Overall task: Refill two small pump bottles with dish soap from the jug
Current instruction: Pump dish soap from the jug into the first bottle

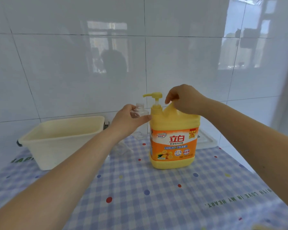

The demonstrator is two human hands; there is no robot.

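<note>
A big yellow dish soap jug with an orange label stands upright on the checked tablecloth. Its yellow pump head points left. My right hand grips the jug's handle from above. My left hand holds a small clear bottle with an open threaded neck, lifted just left of the jug and below the pump spout. Something clear, partly hidden behind my left forearm, lies on the cloth; I cannot tell what it is.
A cream plastic tub sits at the back left of the table. A white tiled wall stands close behind. A white tray edge shows behind the jug on the right. The blue checked cloth covers the near table.
</note>
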